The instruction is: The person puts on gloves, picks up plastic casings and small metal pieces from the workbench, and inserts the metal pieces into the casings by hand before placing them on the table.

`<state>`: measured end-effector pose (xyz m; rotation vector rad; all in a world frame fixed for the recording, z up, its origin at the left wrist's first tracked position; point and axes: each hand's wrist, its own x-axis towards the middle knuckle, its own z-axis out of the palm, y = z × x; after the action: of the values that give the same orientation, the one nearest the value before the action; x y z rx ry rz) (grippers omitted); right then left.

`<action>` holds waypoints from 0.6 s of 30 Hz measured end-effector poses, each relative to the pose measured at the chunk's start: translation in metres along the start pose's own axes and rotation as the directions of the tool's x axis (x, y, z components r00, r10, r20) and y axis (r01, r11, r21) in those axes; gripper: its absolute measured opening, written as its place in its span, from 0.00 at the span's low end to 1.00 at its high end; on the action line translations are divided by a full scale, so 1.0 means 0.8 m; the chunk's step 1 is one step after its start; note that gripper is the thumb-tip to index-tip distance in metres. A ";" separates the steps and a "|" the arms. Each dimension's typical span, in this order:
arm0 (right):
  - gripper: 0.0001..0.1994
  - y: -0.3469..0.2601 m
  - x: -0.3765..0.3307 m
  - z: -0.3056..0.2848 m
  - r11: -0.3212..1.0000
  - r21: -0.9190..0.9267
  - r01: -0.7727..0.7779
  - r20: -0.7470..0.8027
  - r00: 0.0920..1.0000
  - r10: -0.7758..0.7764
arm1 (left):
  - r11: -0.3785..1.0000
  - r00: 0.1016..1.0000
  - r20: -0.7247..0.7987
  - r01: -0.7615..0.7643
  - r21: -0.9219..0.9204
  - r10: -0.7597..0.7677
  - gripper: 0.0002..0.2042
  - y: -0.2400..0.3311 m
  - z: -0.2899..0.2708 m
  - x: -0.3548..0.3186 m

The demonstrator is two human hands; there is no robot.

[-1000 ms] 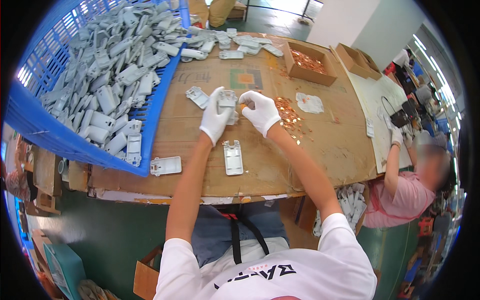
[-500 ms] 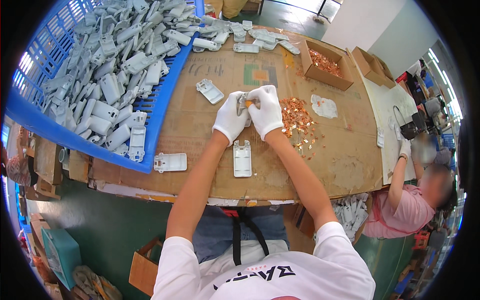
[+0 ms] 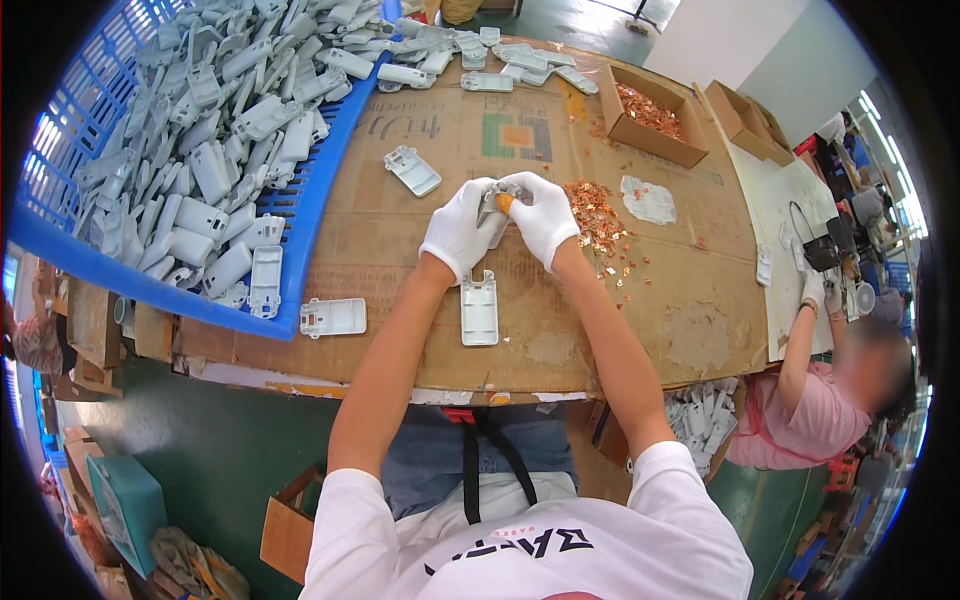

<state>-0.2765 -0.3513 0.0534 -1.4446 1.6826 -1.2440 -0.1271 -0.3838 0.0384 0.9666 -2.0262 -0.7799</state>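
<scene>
As seen from above, find shell (image 3: 494,233) between both gloved hands over table (image 3: 535,355), mostly hidden by fingers. Note left hand (image 3: 457,229) around its left side, fingers curled close onto it. Note right hand (image 3: 543,221) at its right side, thumb and bent fingers held narrow on it; see orange at thumb tip, cannot tell whether cover or small part.

Just below hands, find near shell (image 3: 479,312), lengthwise; farther left, left shell (image 3: 333,317), crosswise; above left, upper shell (image 3: 413,171), tilted.

Right of right hand, record copper bits (image 3: 592,212) in loose pile, then white sheet (image 3: 648,201). Beyond, log carton (image 3: 656,143) holding more bits. At left, log blue crate (image 3: 130,277) heaped with shells. Far right, see co-worker (image 3: 805,412) in pink.
</scene>
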 end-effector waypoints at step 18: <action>0.15 -0.003 -0.011 0.028 0.999 -0.012 0.045 -0.203 0.978 -0.046 | 0.987 0.994 -0.041 0.098 -0.126 -0.104 0.20 -0.009 0.003 0.004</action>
<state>-0.2540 -0.3490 0.0459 -1.4068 1.7971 -1.4544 -0.1278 -0.3899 0.0330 1.0134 -1.8766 -0.9177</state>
